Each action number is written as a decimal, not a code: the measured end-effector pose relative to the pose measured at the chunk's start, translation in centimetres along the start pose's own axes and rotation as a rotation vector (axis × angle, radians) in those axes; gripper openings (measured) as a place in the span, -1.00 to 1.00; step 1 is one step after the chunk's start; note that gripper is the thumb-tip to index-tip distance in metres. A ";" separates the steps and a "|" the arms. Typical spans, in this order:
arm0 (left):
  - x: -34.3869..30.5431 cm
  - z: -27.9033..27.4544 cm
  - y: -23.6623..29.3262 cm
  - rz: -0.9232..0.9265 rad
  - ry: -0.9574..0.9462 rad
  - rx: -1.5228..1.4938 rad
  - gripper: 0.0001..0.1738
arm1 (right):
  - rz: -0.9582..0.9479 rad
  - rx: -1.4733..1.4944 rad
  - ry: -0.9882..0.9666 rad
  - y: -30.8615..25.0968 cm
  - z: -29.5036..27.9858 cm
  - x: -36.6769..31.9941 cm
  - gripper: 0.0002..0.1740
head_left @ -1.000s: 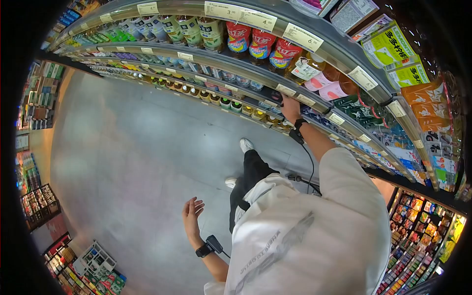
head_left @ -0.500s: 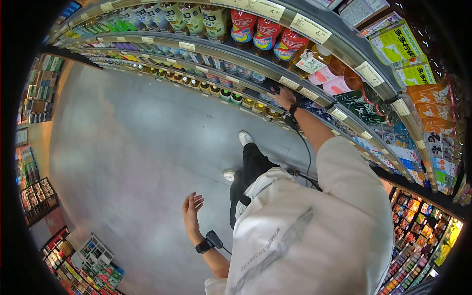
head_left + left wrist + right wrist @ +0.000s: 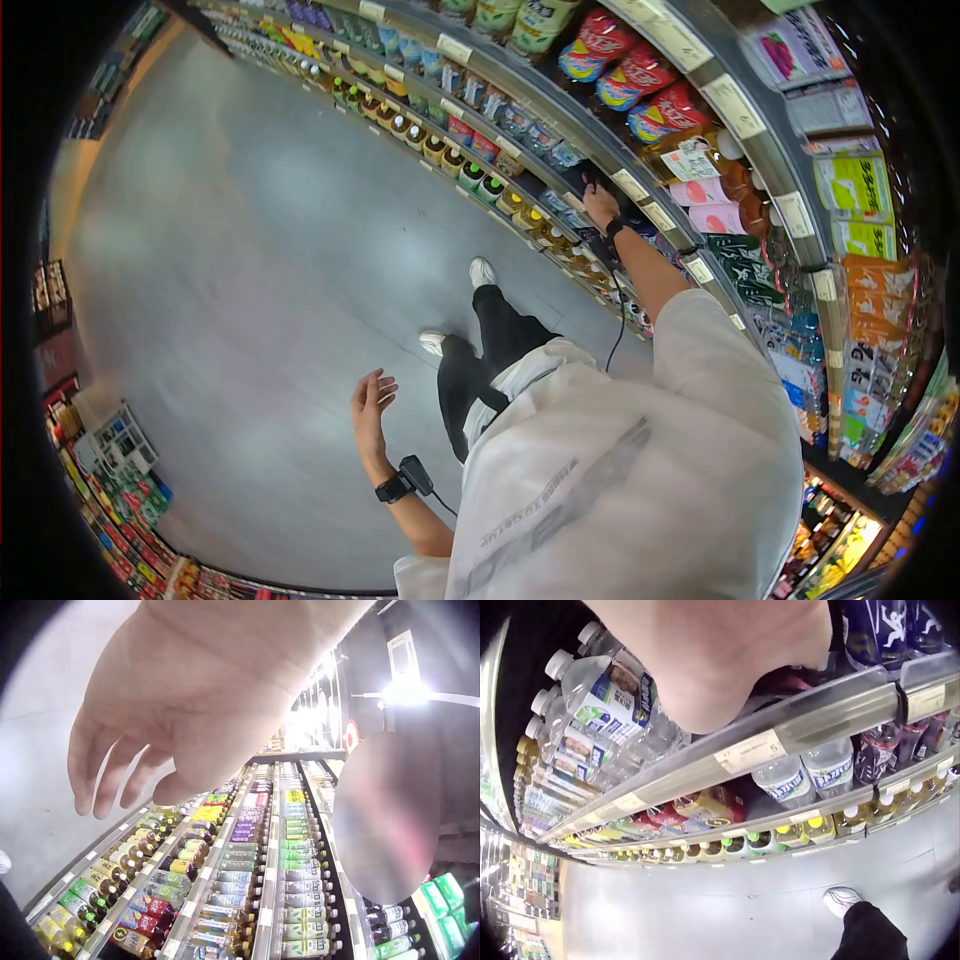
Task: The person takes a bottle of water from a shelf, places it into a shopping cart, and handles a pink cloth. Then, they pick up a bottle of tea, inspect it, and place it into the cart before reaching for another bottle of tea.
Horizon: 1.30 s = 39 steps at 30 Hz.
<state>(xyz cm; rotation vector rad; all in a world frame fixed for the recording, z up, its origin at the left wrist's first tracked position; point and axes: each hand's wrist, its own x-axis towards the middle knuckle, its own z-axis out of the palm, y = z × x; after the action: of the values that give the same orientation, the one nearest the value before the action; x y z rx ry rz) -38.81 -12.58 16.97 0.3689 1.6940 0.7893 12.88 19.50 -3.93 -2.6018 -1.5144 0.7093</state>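
My right hand (image 3: 600,203) reaches into a middle shelf, its fingers at a dark thing with a pinkish patch (image 3: 588,180). In the right wrist view the hand (image 3: 712,660) covers most of that spot, and a dark reddish thing (image 3: 799,678) peeks out behind it; I cannot tell whether the fingers grip it. Clear water bottles (image 3: 604,694) with blue and green labels stand just beside this hand. My left hand (image 3: 370,405) hangs over the floor with loosely bent fingers, holding nothing. It fills the top of the left wrist view (image 3: 187,697).
Shelf edges with price tags (image 3: 751,751) run along the drinks. Red-labelled bottles (image 3: 635,75) and pink-labelled bottles (image 3: 715,205) stand on the shelf above my right hand. Grey floor (image 3: 250,300) stretches to the left. A cable (image 3: 622,325) hangs from the right wrist.
The head view has turned, so the shelves now slope more steeply. My right hand stays at the same shelf, its fingers shifted slightly around the dark thing. The left hand keeps its pose.
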 end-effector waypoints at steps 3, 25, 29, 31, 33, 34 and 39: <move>-0.8 -0.7 -2.0 -0.053 0.010 -0.032 -0.52 | 0.011 -0.048 -0.126 -0.6 -0.6 0.1 -0.34; 1.3 -4.5 -13.6 -0.238 0.035 -0.223 -0.55 | 0.016 -0.082 -0.007 4.9 -0.3 0.9 -0.34; 2.0 -5.0 -14.4 -0.237 0.022 -0.248 -0.57 | 0.040 -0.131 -0.097 2.9 -1.9 -1.4 -0.35; 2.6 -4.8 -13.9 -0.224 0.025 -0.247 -0.57 | -0.107 -0.163 -0.093 3.6 -1.3 -0.8 -0.40; 3.0 -4.7 -13.2 -0.208 0.025 -0.244 -0.58 | -0.216 -0.156 -0.088 3.9 -0.9 0.1 -0.42; 3.0 -4.7 -13.0 -0.201 0.026 -0.239 -0.58 | -0.248 -0.132 -0.085 3.8 -0.5 0.3 -0.41; 3.3 -4.5 -12.1 -0.184 0.026 -0.207 -0.58 | -0.026 -0.034 -0.127 1.5 0.0 1.3 -0.24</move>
<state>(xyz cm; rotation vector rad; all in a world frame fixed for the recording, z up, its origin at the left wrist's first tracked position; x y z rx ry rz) -42.08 -20.63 6.85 0.0592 1.6262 0.8253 14.67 19.78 -4.76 -2.6010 -1.6046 0.8700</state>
